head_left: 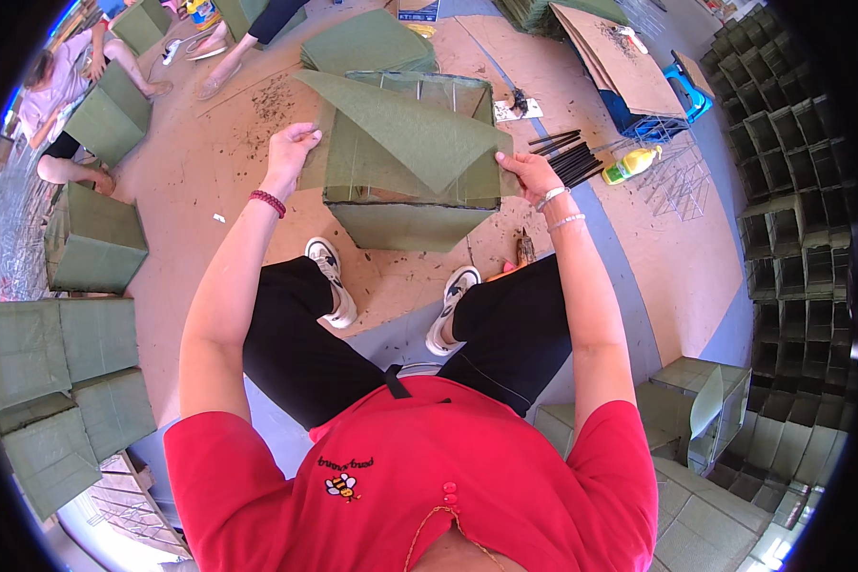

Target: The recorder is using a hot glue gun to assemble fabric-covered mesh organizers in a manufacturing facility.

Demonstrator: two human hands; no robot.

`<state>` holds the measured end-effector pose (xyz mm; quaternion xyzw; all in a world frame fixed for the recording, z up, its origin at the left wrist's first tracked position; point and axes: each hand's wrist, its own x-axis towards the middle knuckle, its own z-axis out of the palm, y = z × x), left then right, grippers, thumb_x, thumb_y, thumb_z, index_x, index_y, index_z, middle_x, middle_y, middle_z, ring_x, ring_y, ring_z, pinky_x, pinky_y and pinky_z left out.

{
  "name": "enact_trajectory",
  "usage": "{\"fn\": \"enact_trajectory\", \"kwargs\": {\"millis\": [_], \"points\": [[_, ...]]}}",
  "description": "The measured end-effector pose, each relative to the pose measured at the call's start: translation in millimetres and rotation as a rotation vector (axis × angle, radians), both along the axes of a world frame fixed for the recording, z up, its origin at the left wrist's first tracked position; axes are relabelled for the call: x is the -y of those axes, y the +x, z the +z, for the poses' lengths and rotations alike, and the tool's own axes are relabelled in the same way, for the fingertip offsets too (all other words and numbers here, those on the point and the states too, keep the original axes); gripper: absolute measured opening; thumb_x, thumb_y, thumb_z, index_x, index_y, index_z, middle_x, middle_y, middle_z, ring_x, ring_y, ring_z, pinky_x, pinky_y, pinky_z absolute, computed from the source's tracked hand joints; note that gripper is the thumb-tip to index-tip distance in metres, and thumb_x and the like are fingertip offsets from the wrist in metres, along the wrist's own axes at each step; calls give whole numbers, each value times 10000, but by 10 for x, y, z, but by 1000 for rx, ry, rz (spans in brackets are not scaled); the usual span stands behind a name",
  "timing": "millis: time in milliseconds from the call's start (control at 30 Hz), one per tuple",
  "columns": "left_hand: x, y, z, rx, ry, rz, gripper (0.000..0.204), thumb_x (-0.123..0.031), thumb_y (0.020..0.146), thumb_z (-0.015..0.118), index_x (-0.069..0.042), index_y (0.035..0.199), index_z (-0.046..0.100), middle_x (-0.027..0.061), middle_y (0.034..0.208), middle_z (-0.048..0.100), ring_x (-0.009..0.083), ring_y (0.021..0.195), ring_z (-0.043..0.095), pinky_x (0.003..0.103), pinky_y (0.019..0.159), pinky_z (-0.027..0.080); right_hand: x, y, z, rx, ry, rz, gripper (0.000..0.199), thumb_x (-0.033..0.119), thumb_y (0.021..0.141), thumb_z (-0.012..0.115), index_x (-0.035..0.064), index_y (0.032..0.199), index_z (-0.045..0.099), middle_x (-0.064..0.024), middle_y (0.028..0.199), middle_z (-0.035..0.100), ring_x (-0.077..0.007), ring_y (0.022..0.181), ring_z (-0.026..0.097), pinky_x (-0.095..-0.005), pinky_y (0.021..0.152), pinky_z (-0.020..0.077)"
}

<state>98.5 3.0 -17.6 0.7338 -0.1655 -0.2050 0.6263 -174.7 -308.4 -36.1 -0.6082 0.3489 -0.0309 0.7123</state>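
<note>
In front of me, an open-topped green box (410,226) with dark edges stands on the floor just beyond my feet. A thin green sheet (400,124), partly see-through, hangs over its opening with one corner folded down in a point. My left hand (296,151) is closed in a pinch on the sheet's left side. At the right, my right hand (532,174) pinches the sheet's other side between thumb and fingers, near the box's right rim. A hand tool (524,250) lies beside my right knee, its lower part hidden.
Black sticks (567,157) and a yellow bottle (631,165) lie at the right. Stacked green sheets (370,44) sit behind the box. Many green boxes (801,229) are piled far right, others (57,357) at left. A seated person (67,86) works at upper left.
</note>
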Motion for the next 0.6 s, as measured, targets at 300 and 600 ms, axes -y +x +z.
{"fn": "enact_trajectory", "kwargs": {"millis": [300,600], "points": [[-120,31,-89,170,111,18,272,-90,789,664,25,1031,614,74,847,650,112,740,587,243,683,464,-145,-14,239,-119,-71,74,302,289,746,742,88,641,542,27,503,466,-77,365,369,-216,343,284],[-94,-84,-39,195,200,-33,238,-87,804,653,23,1012,615,47,830,641,89,754,568,229,698,450,-170,-98,356,-158,-102,84,336,246,726,763,107,578,494,29,466,442,-77,346,376,-217,329,268]]}}
